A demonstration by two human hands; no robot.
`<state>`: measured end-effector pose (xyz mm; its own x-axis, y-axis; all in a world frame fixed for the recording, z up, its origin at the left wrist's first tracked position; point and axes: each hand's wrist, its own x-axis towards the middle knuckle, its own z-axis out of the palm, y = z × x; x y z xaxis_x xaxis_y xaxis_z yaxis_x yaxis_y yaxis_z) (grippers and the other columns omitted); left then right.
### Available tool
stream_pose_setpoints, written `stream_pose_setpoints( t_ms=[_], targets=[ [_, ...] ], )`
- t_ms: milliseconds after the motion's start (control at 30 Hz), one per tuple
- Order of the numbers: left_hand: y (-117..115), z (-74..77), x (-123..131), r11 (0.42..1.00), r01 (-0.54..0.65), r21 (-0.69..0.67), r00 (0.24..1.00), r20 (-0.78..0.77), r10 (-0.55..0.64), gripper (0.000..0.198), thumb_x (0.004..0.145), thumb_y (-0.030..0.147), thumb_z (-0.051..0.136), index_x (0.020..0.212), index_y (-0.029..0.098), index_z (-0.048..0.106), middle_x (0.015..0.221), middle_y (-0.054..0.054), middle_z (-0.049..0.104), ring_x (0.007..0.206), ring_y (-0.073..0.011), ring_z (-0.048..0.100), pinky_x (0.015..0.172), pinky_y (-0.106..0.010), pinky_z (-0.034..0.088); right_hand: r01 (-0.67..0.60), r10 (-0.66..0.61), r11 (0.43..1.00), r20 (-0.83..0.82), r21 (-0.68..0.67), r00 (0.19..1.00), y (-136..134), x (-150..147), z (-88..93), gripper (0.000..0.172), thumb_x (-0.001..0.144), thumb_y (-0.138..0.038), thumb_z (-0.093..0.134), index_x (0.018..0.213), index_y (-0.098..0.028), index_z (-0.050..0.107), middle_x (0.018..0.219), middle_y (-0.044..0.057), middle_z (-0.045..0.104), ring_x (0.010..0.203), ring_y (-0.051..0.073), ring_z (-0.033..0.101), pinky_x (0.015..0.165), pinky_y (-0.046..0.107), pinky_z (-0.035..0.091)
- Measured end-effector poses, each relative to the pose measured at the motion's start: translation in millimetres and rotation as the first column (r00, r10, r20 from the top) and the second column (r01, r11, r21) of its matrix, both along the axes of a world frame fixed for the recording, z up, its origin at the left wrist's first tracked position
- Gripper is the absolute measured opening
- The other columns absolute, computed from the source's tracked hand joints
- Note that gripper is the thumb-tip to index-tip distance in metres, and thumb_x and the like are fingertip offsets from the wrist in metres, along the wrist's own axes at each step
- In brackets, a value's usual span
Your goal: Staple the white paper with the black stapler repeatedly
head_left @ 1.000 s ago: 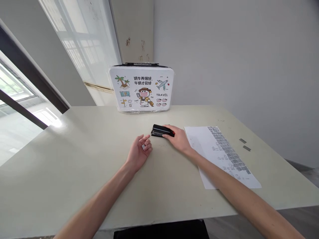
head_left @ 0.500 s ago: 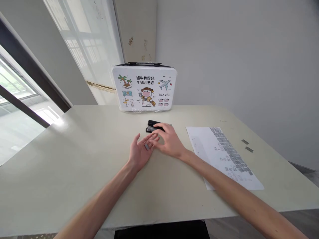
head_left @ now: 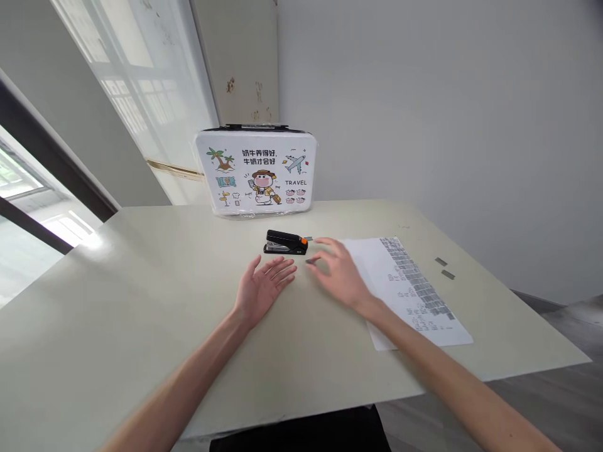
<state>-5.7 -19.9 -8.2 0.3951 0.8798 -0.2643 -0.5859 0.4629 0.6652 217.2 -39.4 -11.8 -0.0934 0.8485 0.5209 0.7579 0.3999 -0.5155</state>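
Note:
My left hand [head_left: 262, 289] lies palm up over the table, fingers stretched out and nothing on the palm. Between thumb and a fingertip, my right hand [head_left: 342, 273] pinches a small grey strip of staples [head_left: 309, 261], partly hidden by the fingers. A black stapler [head_left: 285, 242] with an orange patch lies just beyond both hands, touched by neither. At its right end a further grey staple strip [head_left: 308, 238] shows, close to my right index finger.
A white printed sheet [head_left: 372, 263] with dark grey marks lies under my right forearm. Two grey staple strips [head_left: 441, 262] rest to its right. A white cartoon-printed case [head_left: 259, 172] stands upright at the table's back, before the wall.
My right hand has lifted the staple strip off my left palm and moved right with it, uncovering the stapler. The whole view has shifted slightly.

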Motion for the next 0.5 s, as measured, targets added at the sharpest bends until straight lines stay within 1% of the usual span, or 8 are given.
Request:
stream_pose_setpoints(
  t_ms=[67,133,200,300,367,400,433,500],
  targets=[
    [0.1,1.3,0.2,1.000,-0.007,-0.013,1.000,-0.021,0.007,0.041,0.100,0.047,0.055,0.101,0.012,0.078,0.128,-0.019,0.072,0.117,-0.0296,0.070,0.104,-0.041,0.055,0.155,-0.153,0.987,0.051,-0.040,0.987,-4.8,47.2,-3.6,0.020,0.098,-0.042,0.064,0.096,-0.025,0.075,0.146,0.013,0.057,0.138,0.036,0.051,0.115,0.060,0.042],
    [0.2,2.6,0.4,1.000,-0.013,-0.024,0.999,-0.034,0.012,0.040,0.100,0.046,0.056,0.099,0.012,0.078,0.118,-0.017,0.075,0.106,-0.0264,0.073,0.097,-0.038,0.058,0.303,-0.291,0.951,0.152,-0.057,0.944,-14.2,98.3,-10.1,0.027,0.098,-0.046,0.060,0.098,-0.023,0.076,0.148,0.014,0.055,0.138,0.038,0.051,0.114,0.060,0.042],
    [0.5,3.6,0.7,0.999,-0.011,-0.034,0.999,-0.035,0.010,0.038,0.100,0.044,0.058,0.097,0.012,0.079,0.104,-0.015,0.075,0.093,-0.0228,0.072,0.088,-0.034,0.060,0.461,-0.427,0.886,0.286,-0.057,0.858,-27.5,147.2,-17.2,0.033,0.099,-0.046,0.054,0.100,-0.022,0.076,0.148,0.016,0.054,0.137,0.038,0.051,0.113,0.058,0.043],
    [1.0,4.3,1.2,0.999,-0.009,-0.038,1.000,-0.022,0.009,0.034,0.099,0.039,0.060,0.095,0.012,0.079,0.093,-0.012,0.072,0.083,-0.0203,0.069,0.079,-0.031,0.059,0.597,-0.546,0.800,0.336,-0.064,0.767,-48.9,206.2,-27.3,0.040,0.096,-0.045,0.052,0.096,-0.014,0.077,0.145,0.026,0.052,0.134,0.049,0.050,0.109,0.070,0.040],
    [1.2,4.1,1.1,0.999,-0.009,-0.034,1.000,-0.014,0.009,0.031,0.099,0.037,0.061,0.095,0.011,0.078,0.090,-0.012,0.070,0.081,-0.0198,0.068,0.077,-0.031,0.059,0.690,-0.608,0.722,0.422,-0.058,0.672,-59.4,233.7,-34.1,0.040,0.096,-0.045,0.052,0.098,-0.014,0.077,0.146,0.026,0.051,0.134,0.049,0.049,0.108,0.067,0.041],
    [1.4,3.8,0.9,0.999,-0.008,-0.032,1.000,-0.013,0.008,0.031,0.098,0.037,0.062,0.095,0.011,0.078,0.090,-0.011,0.069,0.080,-0.0196,0.067,0.076,-0.030,0.059,0.718,-0.621,0.695,0.462,-0.049,0.633,-62.9,243.9,-37.5,0.040,0.096,-0.045,0.052,0.099,-0.014,0.078,0.147,0.025,0.051,0.134,0.048,0.049,0.108,0.065,0.042],
    [1.6,3.4,0.4,1.000,-0.006,-0.030,1.000,-0.013,0.006,0.030,0.098,0.036,0.062,0.095,0.010,0.077,0.089,-0.011,0.068,0.080,-0.0193,0.067,0.076,-0.030,0.059,0.735,-0.627,0.677,0.494,-0.039,0.603,-65.3,251.7,-40.6,0.040,0.096,-0.044,0.051,0.099,-0.014,0.078,0.147,0.024,0.051,0.135,0.047,0.049,0.109,0.063,0.042],
    [2.1,2.3,-0.8,1.000,0.000,-0.023,1.000,-0.014,0.000,0.030,0.098,0.036,0.064,0.096,0.009,0.076,0.089,-0.010,0.067,0.079,-0.0189,0.066,0.076,-0.030,0.058,0.747,-0.628,0.665,0.522,-0.027,0.578,-67.5,259.9,-44.9,0.041,0.098,-0.042,0.049,0.101,-0.013,0.078,0.146,0.025,0.052,0.134,0.047,0.049,0.109,0.063,0.042]
  ],
)
